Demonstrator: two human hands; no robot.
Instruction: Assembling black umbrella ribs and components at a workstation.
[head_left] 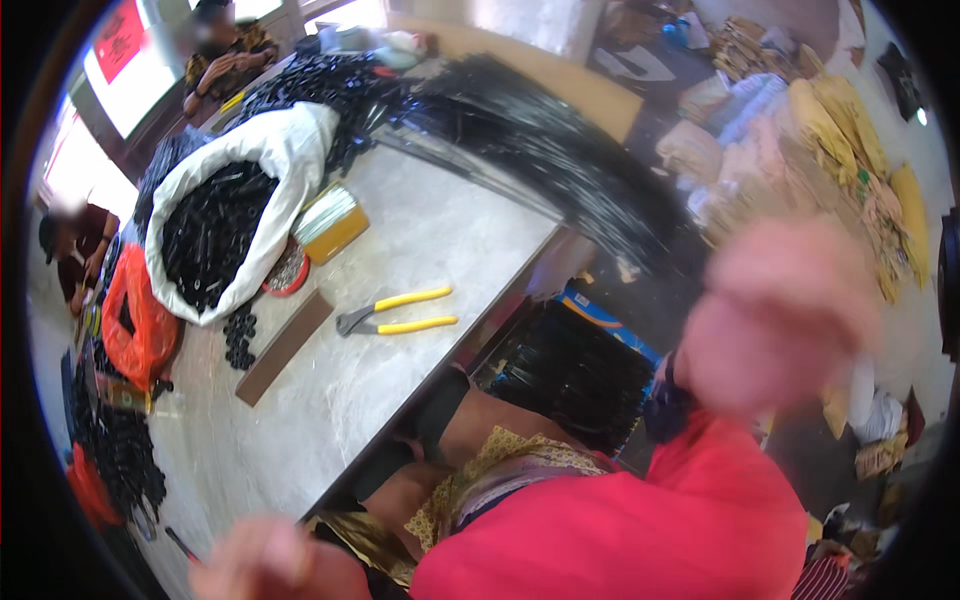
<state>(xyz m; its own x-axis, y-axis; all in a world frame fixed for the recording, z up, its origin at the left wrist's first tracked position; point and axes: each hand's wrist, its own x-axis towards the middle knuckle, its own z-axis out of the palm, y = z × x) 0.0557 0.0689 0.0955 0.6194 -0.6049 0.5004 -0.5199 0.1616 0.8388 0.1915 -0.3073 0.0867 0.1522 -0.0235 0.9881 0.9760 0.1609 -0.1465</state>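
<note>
My right hand point(780, 310) is raised at the right, out past the table's edge, smeared by motion. Its fingers are too blurred to read, and nothing shows clearly in it. Low at the left, my left hand point(275, 562) hovers by the near part of the table point(400, 215), also blurred. A thin dark stick-like tool point(181, 544) with a red part lies just beside it. End-cutting pliers point(395, 312) with yellow handles rest on the tabletop, their jaws apart, touched by neither hand. Left of them lies a brown flat bar point(285, 348).
A white sack point(300, 135) of black plastic pieces stands on the table, near an orange bag point(140, 325), a yellow box point(333, 230) and a red round tin point(288, 270). Long black strips point(560, 140) overhang the far edge. Below sits a box point(575, 370) of black pieces. Two people work opposite.
</note>
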